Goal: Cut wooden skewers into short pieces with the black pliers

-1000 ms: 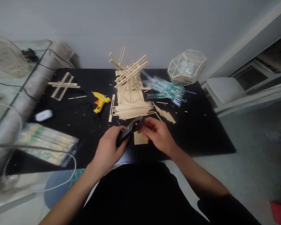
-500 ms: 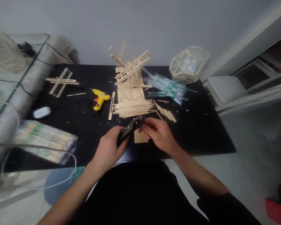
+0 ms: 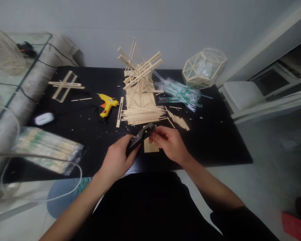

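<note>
My left hand is wrapped round the dark handles of a cutter-like hand tool, its metal head angled up and to the right. At that head, the fingers of my right hand are pinched together. What they hold, if anything, is too small to make out. Below the tool lies a small flat panel of pale wooden sticks, partly covered by my hands. Just beyond it, loose sticks are heaped at the front of a wooden stick model with crossed blades.
A yellow glue gun lies left of the model. Further left are a crossed stick frame, a white case and a packet of sticks. Plastic wrappers and a faceted stick ball sit right on the black table.
The view has shifted very slightly. Both hands and the tool stay in nearly the same position and grip.
</note>
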A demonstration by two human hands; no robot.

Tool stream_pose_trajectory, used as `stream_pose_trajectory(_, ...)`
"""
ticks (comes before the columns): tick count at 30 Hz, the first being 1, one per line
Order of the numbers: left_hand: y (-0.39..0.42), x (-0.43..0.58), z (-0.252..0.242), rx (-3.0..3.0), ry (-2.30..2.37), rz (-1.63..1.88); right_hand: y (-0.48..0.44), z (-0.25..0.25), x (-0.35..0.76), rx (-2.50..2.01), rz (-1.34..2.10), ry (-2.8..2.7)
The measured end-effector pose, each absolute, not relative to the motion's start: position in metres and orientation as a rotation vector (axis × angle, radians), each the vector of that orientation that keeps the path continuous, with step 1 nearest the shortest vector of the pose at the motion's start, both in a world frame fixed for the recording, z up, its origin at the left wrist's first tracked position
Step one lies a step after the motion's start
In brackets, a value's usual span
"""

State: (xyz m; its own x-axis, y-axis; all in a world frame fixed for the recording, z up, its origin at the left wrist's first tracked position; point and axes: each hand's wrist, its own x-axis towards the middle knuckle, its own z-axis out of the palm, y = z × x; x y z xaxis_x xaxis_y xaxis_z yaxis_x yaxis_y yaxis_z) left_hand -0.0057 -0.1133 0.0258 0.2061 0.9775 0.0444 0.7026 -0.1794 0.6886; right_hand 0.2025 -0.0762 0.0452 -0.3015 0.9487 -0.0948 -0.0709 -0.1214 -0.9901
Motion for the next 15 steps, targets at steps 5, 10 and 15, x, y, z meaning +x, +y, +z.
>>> stream_pose_trajectory(5,-0.1137,-0.0047,0.0258,1.935,1.549,0.667,-0.0764,0.0441,0.2021,-1.048,1.547,-1.303)
stream_pose_trajectory(10,-0.1145,-0.0053,0.0246,1.939,1.556,0.67,-0.0761,0.044,0.2024,-1.034,1.556,-1.297)
stream_pose_trajectory(15,-0.1146,-0.006,0.0253,1.941,1.552,0.661,-0.0755,0.044,0.2022,-1.039,1.563,-1.292)
